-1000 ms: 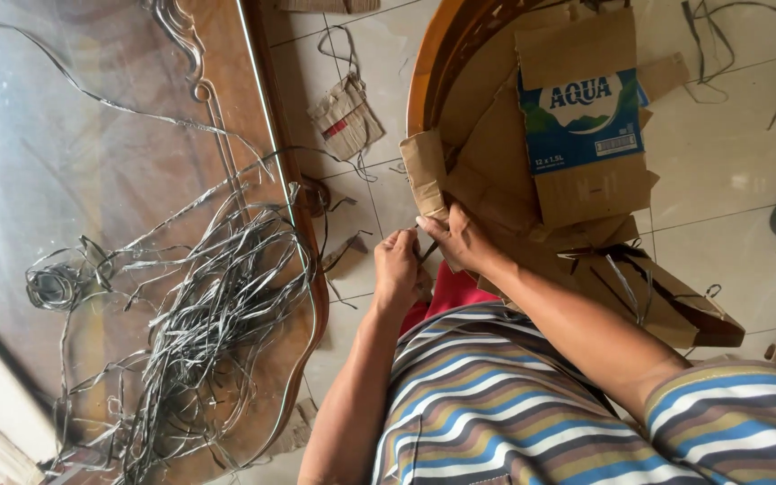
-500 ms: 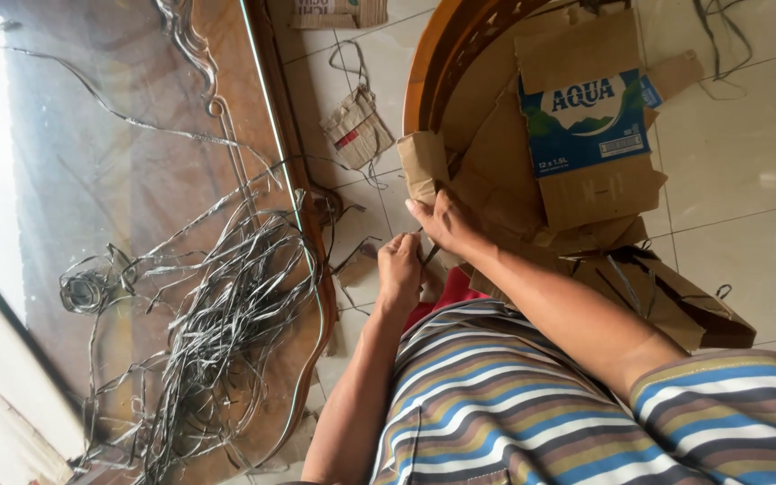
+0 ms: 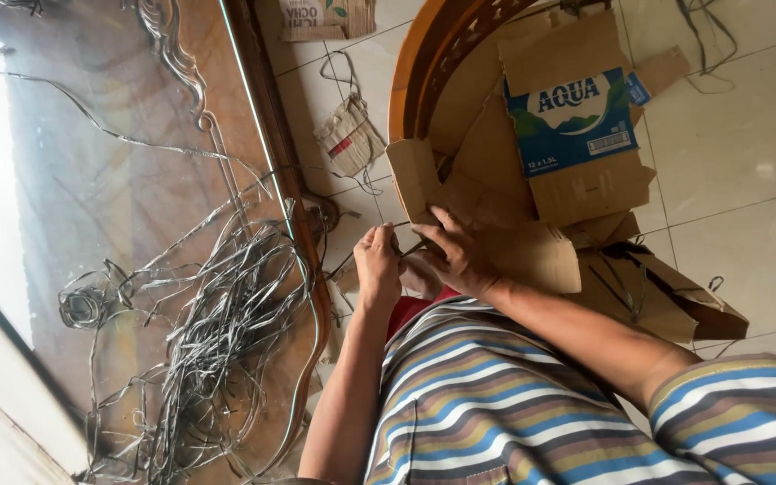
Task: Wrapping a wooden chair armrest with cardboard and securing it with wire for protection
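Nearest, in mid-frame, the left hand [image 3: 377,266] is closed in a fist, its fingers [image 3: 372,241] pinching a thin grey strap strand [image 3: 399,225] that looks light, limp and slick; it is best gripped close to its end. Just right of it, the right hand [image 3: 460,256] lies half open, fingers [image 3: 446,223] spread on a folded cardboard piece [image 3: 532,256], which looks light, fairly stiff, creasing easily, and best held at an edge. Beyond, upper centre, flattened cartons [image 3: 577,135] fill a round wooden-rimmed basket [image 3: 410,76]. Left, on the glass tabletop [image 3: 119,189], lies a tangle of grey straps [image 3: 217,314].
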